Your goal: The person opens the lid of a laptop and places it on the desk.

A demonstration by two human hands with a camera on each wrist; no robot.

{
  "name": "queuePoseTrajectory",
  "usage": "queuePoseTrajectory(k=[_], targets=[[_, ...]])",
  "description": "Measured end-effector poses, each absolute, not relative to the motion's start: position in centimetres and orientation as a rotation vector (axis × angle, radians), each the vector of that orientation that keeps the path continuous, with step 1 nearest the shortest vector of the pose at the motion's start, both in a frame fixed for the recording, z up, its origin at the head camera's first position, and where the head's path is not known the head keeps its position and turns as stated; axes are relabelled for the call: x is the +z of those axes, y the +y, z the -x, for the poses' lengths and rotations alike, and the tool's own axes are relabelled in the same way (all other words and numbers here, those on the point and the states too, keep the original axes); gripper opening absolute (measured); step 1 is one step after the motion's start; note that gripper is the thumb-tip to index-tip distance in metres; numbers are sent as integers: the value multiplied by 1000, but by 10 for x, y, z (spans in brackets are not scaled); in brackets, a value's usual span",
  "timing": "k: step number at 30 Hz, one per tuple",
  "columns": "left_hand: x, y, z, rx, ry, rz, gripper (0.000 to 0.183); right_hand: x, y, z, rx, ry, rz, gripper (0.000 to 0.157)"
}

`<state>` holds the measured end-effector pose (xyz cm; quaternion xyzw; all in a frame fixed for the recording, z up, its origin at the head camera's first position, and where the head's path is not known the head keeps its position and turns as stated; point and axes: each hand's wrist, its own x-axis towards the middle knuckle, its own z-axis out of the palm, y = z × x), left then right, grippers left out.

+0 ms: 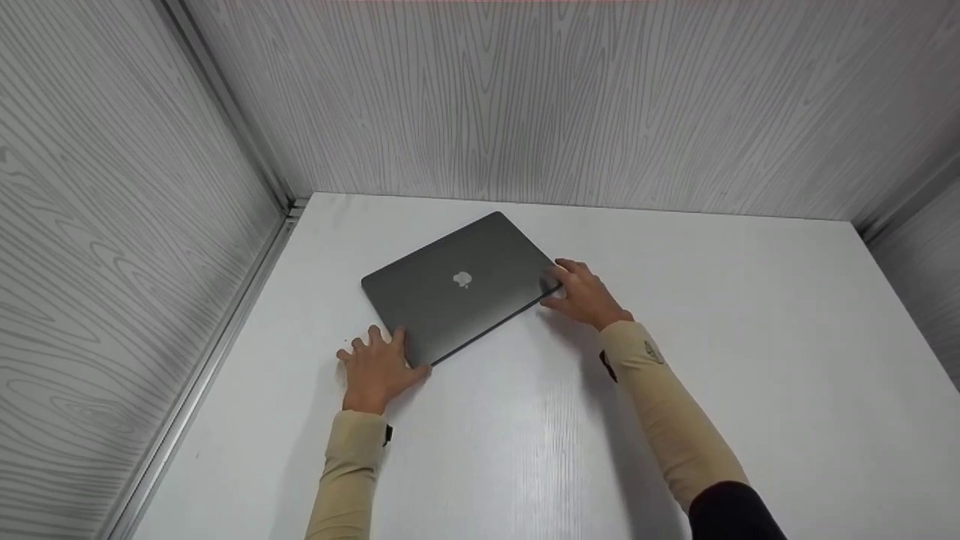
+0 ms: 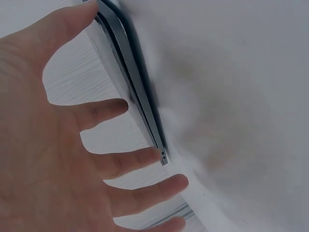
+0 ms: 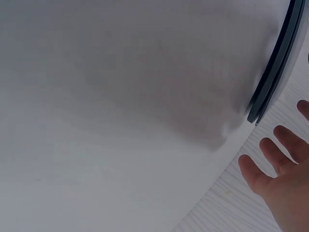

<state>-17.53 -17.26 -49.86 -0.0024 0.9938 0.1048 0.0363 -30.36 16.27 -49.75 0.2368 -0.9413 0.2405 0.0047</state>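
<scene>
A dark grey laptop (image 1: 442, 292) lies closed and turned at an angle on the white table, a pale apple logo on its lid. At its near left corner is my left hand (image 1: 375, 371), fingers spread, with thumb tip and index finger right at the edges. In the left wrist view, the laptop's side edge (image 2: 137, 77) runs past those straight fingers. My right hand (image 1: 589, 296) reaches round the right corner, thumb by the front edge and fingers by the short side. The right wrist view has its loosely extended fingers beside the laptop edge (image 3: 275, 63).
The white table (image 1: 712, 315) extends around the laptop on all sides. A grey wood-grain panel (image 1: 525, 105) rises behind it, and another panel (image 1: 112, 225) with a metal rail stands along the left. A further panel (image 1: 930, 210) is on the right.
</scene>
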Motion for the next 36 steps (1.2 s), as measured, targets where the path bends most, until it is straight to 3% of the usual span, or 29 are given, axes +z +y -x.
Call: queuePoseTrajectory(k=[12, 23, 36], targets=[[-500, -167, 179, 370, 2911, 73, 91, -506, 147, 309, 808, -3008, -830, 58], [-503, -162, 185, 482, 2908, 148, 96, -502, 144, 316, 720, -3234, -648, 78], [-512, -154, 185, 763, 2874, 251, 104, -499, 135, 317, 678, -3214, -616, 79]])
